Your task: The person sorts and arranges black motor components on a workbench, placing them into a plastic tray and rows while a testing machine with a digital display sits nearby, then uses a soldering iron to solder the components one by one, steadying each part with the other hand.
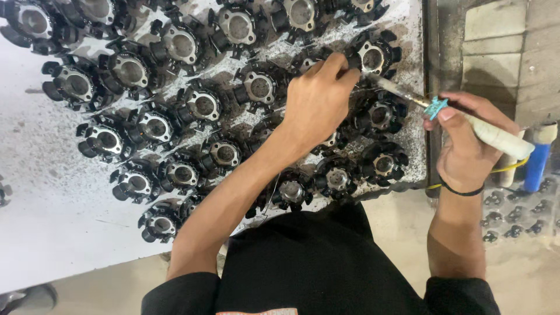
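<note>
While the white worktable (46,192) fills the left and middle of the frame, rows of black stator cores sit all over it.

Biggest thing is that table, speckled with dark grime, then the person's black shirt (315,262) at bottom centre. Left hand (318,102) reaches up, fingertips pinched narrow on one stator core (373,57) at upper right. Right hand (466,137) is wrapped around a soldering iron (496,137) at right, its tip touching that same core.
</note>
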The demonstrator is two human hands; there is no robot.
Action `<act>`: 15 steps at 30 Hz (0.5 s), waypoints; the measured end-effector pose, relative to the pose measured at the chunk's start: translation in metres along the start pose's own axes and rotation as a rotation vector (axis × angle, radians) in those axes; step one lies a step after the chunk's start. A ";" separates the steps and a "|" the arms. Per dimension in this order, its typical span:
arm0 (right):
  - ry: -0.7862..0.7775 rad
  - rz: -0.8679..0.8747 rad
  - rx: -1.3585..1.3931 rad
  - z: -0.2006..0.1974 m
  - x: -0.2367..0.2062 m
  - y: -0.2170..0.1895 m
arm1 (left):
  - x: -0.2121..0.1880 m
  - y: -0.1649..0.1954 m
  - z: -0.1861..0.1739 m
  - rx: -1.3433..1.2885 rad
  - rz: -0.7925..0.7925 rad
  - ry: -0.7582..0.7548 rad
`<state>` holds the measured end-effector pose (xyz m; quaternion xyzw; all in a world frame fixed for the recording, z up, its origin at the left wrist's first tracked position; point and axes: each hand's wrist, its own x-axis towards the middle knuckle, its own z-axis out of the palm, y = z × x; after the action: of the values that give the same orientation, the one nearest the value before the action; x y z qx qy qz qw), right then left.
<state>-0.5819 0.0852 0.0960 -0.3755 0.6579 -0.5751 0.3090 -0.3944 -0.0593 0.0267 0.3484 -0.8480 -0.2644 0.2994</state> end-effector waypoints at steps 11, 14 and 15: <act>-0.295 -0.168 -0.636 0.016 0.035 -0.078 | 0.010 0.007 -0.011 -0.119 0.006 -0.013; -0.103 0.038 -0.260 0.006 0.029 -0.064 | 0.016 0.022 -0.045 -0.121 -0.053 -0.099; -0.049 0.055 -0.119 0.006 0.027 -0.052 | 0.019 0.027 -0.060 -0.125 -0.078 -0.146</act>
<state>-0.5843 0.0561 0.1470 -0.3891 0.6932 -0.5168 0.3179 -0.3756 -0.0709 0.0914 0.3417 -0.8352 -0.3527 0.2475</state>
